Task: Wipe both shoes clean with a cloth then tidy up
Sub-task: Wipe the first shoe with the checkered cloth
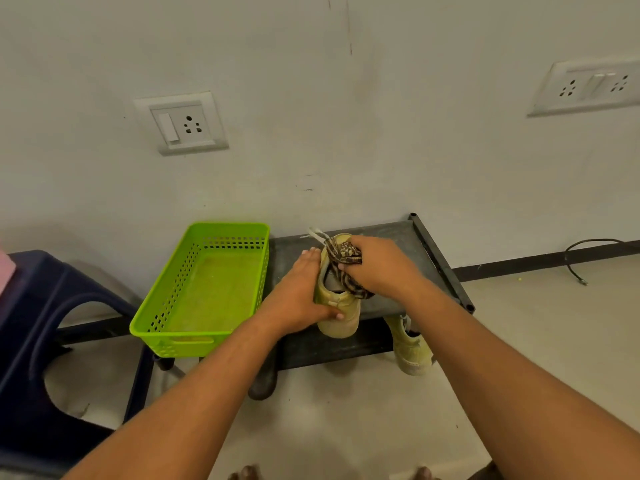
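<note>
A pale yellow shoe (341, 311) stands on the black metal rack (391, 237), heel toward me. My left hand (299, 296) grips its left side and heel. My right hand (377, 266) presses a brown and cream patterned cloth (348, 259) onto the top of the shoe near the laces. The second pale yellow shoe (414, 348) sits lower down, on the floor at the rack's front right, partly hidden by my right forearm.
An empty green plastic basket (204, 289) rests on the rack's left end. A dark blue plastic stool (45, 327) stands at the left. A black cable (585, 258) lies on the floor by the wall at right. My toes show at the bottom edge.
</note>
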